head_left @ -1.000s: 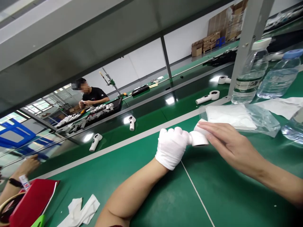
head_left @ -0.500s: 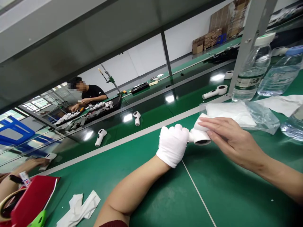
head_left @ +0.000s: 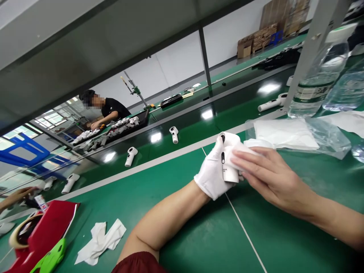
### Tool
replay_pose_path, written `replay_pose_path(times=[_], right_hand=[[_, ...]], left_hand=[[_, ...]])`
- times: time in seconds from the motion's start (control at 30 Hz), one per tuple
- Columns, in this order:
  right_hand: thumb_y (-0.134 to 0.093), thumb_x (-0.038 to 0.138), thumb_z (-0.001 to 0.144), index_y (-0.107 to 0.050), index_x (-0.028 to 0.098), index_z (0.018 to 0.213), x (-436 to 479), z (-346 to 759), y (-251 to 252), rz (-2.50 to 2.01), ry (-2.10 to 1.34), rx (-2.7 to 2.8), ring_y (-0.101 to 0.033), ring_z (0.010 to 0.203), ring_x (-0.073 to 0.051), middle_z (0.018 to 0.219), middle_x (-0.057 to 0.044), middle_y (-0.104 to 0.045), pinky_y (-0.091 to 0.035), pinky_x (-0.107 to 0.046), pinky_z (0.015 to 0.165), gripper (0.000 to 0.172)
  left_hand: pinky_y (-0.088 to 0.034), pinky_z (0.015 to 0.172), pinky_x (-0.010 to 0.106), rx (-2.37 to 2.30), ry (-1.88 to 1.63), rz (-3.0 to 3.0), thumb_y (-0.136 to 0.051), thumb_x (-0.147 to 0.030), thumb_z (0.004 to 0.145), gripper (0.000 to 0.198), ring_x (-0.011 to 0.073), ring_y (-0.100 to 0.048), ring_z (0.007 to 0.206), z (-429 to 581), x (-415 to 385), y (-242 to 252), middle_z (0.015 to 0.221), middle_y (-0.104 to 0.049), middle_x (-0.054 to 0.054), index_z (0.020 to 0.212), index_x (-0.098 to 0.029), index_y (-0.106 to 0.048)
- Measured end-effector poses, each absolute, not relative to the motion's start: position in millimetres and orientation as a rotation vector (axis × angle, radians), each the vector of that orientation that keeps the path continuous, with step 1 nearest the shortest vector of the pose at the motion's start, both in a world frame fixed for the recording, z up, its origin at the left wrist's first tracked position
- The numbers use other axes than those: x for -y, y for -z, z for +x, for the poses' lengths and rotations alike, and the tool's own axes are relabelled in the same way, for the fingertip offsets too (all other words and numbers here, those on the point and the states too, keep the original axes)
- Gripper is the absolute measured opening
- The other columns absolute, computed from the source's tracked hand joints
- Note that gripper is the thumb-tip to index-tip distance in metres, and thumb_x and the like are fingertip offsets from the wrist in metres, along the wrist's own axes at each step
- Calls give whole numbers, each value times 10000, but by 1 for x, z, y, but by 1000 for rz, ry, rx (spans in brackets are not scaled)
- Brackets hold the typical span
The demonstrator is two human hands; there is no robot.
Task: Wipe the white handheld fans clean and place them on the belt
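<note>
Over green workbench (head_left: 182, 227) | gloved left hand (head_left: 212, 176) grips white device (head_left: 229, 170) | bare right hand (head_left: 273, 178) presses wipe (head_left: 239, 148) | print (head_left: 224, 170) unreadable

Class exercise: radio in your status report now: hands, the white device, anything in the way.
Gloved left hand gripping white handheld device. Bare right hand holding white wipe against it. Clear plastic bag with white cloth just beyond right hand.
</note>
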State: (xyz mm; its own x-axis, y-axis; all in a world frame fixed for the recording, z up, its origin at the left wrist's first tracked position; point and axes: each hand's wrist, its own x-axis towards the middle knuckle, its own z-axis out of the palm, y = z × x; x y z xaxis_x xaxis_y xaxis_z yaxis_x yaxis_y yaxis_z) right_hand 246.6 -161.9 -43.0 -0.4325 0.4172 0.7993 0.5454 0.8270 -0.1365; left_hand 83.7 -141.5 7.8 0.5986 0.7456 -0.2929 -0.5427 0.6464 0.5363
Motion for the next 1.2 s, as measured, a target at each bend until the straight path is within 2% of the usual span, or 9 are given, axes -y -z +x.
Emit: replay_pose_path(times=[0.17,0.33,0.53,0.7,0.87,0.93,1.03,1.13,1.2], right_hand=[[-591,71,816,-483,219,1355,162,246,43,-450,180,2263,-478,1208,-275,1324,-56,-579,-449,-496,973,570],[-551,51,828,-472,234,1368,156,250,44,-654,109,2122,-484,1194,-261,1339,-75,-555,-447,-481,966,576],[-570,59,817,-503,204,1334,163,247,40,-450,150,2260,-456,1217,-289,1319,-70,-575,-435,-499,959,541],[-544,48,830,-501,216,1336,160,250,39,-626,123,2131,-476,1192,-272,1308,-78,-575,-428,-495,971,535],[-569,87,831,-524,199,1307,167,247,36,-459,204,2257,-427,1246,-317,1322,-63,-575,-421,-519,949,491],[-565,92,836,-514,215,1316,167,247,36,-482,214,2254,-430,1253,-309,1320,-53,-579,-430,-510,941,498],[-558,67,830,-493,243,1335,163,251,37,-546,194,2187,-462,1235,-275,1295,-53,-593,-432,-496,967,538],[-576,56,816,-477,238,1356,163,251,37,-526,199,2174,-468,1236,-284,1302,-62,-588,-419,-516,996,578],[-592,56,808,-474,215,1362,166,248,37,-497,219,2187,-450,1258,-301,1314,-74,-581,-414,-520,1000,589]], left_hand=[[-364,444,172,-640,-922,343,-484,-471,933,409,78,-455,487,84,140,-1,593,-506,10,794,-113,-621],[-423,489,165,-584,-916,307,-349,-274,995,403,76,-497,538,90,147,-3,694,-592,26,770,-147,-658],[-416,441,175,-695,-953,296,-325,-424,990,512,92,-487,463,86,143,-5,576,-515,32,746,-84,-620],[-422,461,132,-608,-1005,240,-294,-322,1006,490,67,-517,516,92,144,-3,671,-569,38,763,-85,-647],[-481,616,181,-718,-953,392,-353,-315,987,500,106,-544,632,90,148,-4,688,-633,25,645,-197,-698],[-453,587,196,-748,-967,394,-368,-276,976,502,107,-524,617,88,148,-7,663,-635,14,601,-218,-696],[-398,508,193,-748,-967,307,-382,-227,957,453,94,-501,570,88,147,-13,669,-635,24,638,-201,-703],[-386,478,201,-708,-913,229,-424,-295,947,389,102,-512,557,89,149,-13,655,-614,46,703,-157,-694],[-401,512,243,-786,-944,287,-491,-346,911,342,141,-553,611,90,152,-10,629,-612,46,701,-167,-692]])
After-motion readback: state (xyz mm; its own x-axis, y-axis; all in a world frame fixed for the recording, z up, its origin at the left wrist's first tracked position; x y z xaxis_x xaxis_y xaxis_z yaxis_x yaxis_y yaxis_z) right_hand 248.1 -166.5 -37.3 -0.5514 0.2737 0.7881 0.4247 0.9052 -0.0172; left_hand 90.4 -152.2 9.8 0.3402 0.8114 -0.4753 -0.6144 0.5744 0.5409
